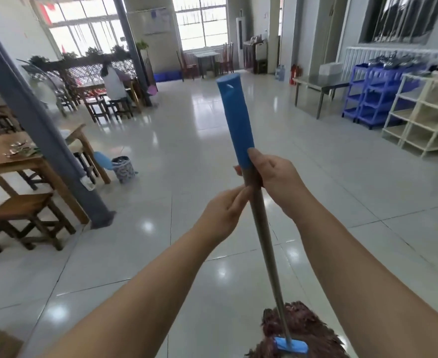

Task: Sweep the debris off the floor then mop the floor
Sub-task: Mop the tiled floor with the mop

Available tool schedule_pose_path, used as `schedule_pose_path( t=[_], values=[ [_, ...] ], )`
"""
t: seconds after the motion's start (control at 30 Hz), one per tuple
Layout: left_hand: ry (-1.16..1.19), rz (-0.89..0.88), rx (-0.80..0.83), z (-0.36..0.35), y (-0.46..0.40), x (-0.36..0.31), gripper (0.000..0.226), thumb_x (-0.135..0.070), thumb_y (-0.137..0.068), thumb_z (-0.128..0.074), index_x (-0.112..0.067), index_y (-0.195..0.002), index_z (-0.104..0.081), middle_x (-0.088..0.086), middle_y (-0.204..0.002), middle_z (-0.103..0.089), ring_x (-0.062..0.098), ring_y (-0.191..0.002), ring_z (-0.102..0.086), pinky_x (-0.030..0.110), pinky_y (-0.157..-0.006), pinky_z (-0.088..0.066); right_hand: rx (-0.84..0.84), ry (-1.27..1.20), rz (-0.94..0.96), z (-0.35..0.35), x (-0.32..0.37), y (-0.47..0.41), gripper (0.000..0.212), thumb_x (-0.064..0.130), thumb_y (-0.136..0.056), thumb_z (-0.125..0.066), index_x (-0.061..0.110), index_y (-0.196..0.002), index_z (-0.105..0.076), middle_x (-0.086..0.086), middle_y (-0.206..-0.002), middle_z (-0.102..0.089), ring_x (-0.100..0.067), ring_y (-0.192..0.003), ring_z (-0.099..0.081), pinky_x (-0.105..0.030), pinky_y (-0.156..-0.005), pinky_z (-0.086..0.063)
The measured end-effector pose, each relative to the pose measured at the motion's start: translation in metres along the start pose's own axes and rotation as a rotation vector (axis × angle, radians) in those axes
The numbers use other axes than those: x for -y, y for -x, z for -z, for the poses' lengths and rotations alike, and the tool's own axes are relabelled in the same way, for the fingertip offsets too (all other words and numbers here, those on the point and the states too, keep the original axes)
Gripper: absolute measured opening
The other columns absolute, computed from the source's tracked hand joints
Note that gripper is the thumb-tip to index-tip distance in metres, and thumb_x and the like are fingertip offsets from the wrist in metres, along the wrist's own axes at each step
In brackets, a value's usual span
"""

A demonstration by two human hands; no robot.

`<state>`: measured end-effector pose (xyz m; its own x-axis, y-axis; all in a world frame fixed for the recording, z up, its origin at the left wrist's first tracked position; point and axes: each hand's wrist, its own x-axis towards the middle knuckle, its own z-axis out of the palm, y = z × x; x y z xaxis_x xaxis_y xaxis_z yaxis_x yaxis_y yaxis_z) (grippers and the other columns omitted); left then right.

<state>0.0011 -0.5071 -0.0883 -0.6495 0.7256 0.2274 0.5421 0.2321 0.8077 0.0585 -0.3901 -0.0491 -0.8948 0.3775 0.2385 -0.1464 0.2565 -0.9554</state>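
The right hand (277, 177) grips the grey metal mop pole (262, 228) below its blue grip; the left hand (223, 213) pinches it. The brown string mop head (300, 332) (six o'clock) could slip sideways on the glossy tiled floor (187, 140).

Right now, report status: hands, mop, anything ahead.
Right hand grips mop handle below blue grip. Left hand fingers pinch handle. Mop head on floor. Bin ahead left.
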Motion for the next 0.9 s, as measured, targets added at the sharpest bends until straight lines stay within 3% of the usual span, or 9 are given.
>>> schedule_pose_path(
  t=[0.07, 0.17, 0.33, 0.43, 0.53, 0.67, 0.73, 0.77, 0.9],
  values=[
    [0.035, 0.011, -0.013, 0.006, -0.031, 0.012, 0.042, -0.051, -0.091, -0.034, -0.022, -0.102, -0.062, -0.008, -0.091, -0.061, 0.010, -0.089, -0.057, 0.027, -0.079, -0.048, -0.010, -0.025, -0.022, 0.002, -0.006, -0.025, 0.041, 0.064, -0.074, -0.046, 0.026, -0.079, -0.062, 0.002, -0.085, -0.072, -0.014, -0.083, -0.069, -0.027, -0.081, -0.055],
    [0.049, 0.016, 0.008, 0.014, -0.082, 0.033, 0.026, -0.040, -0.094, -0.042, -0.024, -0.088, -0.062, -0.013, -0.078, -0.063, 0.006, -0.079, -0.062, 0.017, -0.067, -0.049, -0.075, -0.034, -0.070, 0.005, -0.017, -0.068, 0.051, 0.070, -0.062, -0.049, 0.025, -0.079, -0.063, 0.007, -0.081, -0.073, -0.011, -0.084, -0.070, -0.030, -0.086, -0.053],
    [0.020, -0.086, 0.196, 0.034, -0.172, 0.066, 0.027, -0.044, -0.092, -0.046, -0.030, -0.075, -0.062, -0.016, -0.072, -0.066, -0.003, -0.066, -0.064, 0.009, -0.058, -0.049, -0.235, 0.003, -0.180, 0.006, -0.040, -0.139, 0.063, 0.069, -0.072, -0.051, 0.012, -0.094, -0.067, -0.016, -0.106, -0.069, -0.029, -0.102, -0.064, -0.044, -0.098, -0.047],
    [0.038, -0.146, 0.307, 0.043, -0.226, 0.087, 0.030, -0.043, -0.091, -0.048, -0.027, -0.070, -0.062, -0.012, -0.068, -0.066, 0.001, -0.064, -0.063, 0.009, -0.058, -0.049, -0.339, -0.034, -0.230, -0.001, -0.055, -0.178, 0.063, 0.073, -0.069, -0.051, 0.017, -0.094, -0.068, -0.012, -0.103, -0.070, -0.025, -0.099, -0.065, -0.042, -0.095, -0.049],
    [0.020, -0.182, 0.408, 0.047, -0.272, 0.106, 0.033, -0.043, -0.091, -0.048, -0.023, -0.069, -0.061, -0.006, -0.068, -0.064, 0.007, -0.067, -0.062, 0.015, -0.060, -0.049, -0.453, -0.046, -0.291, -0.006, -0.068, -0.213, 0.081, 0.080, -0.056, -0.047, 0.017, -0.102, -0.067, -0.007, -0.102, -0.070, -0.023, -0.098, -0.065, -0.037, -0.090, -0.051],
    [0.029, -0.238, 0.537, 0.039, -0.327, 0.120, 0.032, -0.045, -0.089, -0.050, -0.023, -0.069, -0.061, -0.005, -0.068, -0.063, 0.008, -0.067, -0.061, 0.018, -0.062, -0.048, -0.596, -0.139, -0.348, 0.004, -0.100, -0.240, 0.047, 0.065, -0.086, -0.039, 0.027, -0.088, -0.066, 0.010, -0.084, -0.070, -0.007, -0.086, -0.065, -0.025, -0.078, -0.043],
    [-0.006, -0.262, 0.573, 0.026, -0.354, 0.120, 0.033, -0.046, -0.088, -0.050, -0.020, -0.071, -0.061, -0.005, -0.068, -0.063, 0.009, -0.067, -0.061, 0.019, -0.065, -0.050, -0.672, -0.155, -0.375, 0.017, -0.121, -0.247, 0.051, 0.063, -0.090, -0.034, 0.025, -0.086, -0.067, 0.014, -0.061, -0.068, 0.004, -0.062, -0.063, -0.018, -0.068, -0.045],
    [-0.025, -0.270, 0.591, 0.018, -0.367, 0.119, 0.033, -0.045, -0.088, -0.049, -0.018, -0.073, -0.061, -0.006, -0.068, -0.062, 0.008, -0.066, -0.060, 0.017, -0.064, -0.050, -0.718, -0.189, -0.387, 0.025, -0.132, -0.251, 0.055, 0.063, -0.091, -0.030, 0.023, -0.085, -0.068, 0.013, -0.058, -0.068, 0.004, -0.061, -0.063, -0.017, -0.067, -0.047],
    [0.001, -0.228, 0.658, -0.015, -0.424, 0.114, 0.033, -0.041, -0.091, -0.050, -0.012, -0.079, -0.060, -0.004, -0.069, -0.062, 0.004, -0.062, -0.059, 0.013, -0.058, -0.050, -0.868, -0.308, -0.456, 0.056, -0.180, -0.281, 0.076, 0.067, -0.091, -0.013, 0.019, -0.081, -0.072, 0.002, -0.086, -0.074, -0.014, -0.096, -0.064, -0.032, -0.092, -0.043]
  ],
)
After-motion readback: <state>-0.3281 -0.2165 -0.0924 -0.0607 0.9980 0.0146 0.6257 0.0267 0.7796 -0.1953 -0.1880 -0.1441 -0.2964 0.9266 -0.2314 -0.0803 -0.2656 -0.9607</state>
